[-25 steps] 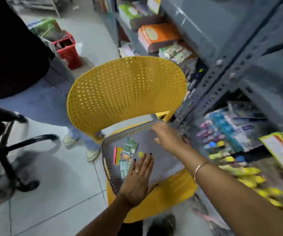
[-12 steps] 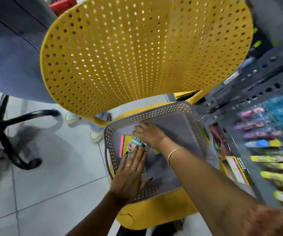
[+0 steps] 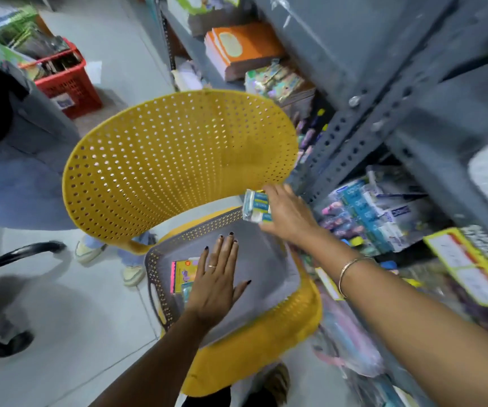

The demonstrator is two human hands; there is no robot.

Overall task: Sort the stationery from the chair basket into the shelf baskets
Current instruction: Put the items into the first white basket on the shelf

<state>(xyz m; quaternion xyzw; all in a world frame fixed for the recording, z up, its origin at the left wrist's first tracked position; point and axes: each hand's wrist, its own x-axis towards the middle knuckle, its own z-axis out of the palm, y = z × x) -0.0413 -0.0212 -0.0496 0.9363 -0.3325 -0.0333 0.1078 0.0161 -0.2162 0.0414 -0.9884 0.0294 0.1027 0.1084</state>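
Lighting: bright, even, overhead — soft shadows on floor (image 3: 61, 333). Motion blur smears shelf (image 3: 413, 118) goods at right; wide-angle bending at edges.

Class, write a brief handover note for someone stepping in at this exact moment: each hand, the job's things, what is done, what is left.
Right hand: holds a blue-and-white stack of small packets, lifted above the grey perforated plastic basket on the yellow chair.
Left hand: flat and open over the basket, holding nothing.
Done: one stack picked out.
Left: shelve it; the pink-and-yellow pack and other small items remain.

A shop: metal shelves (image 3: 354, 133) crammed with packaged stationery (image 3: 377, 212).
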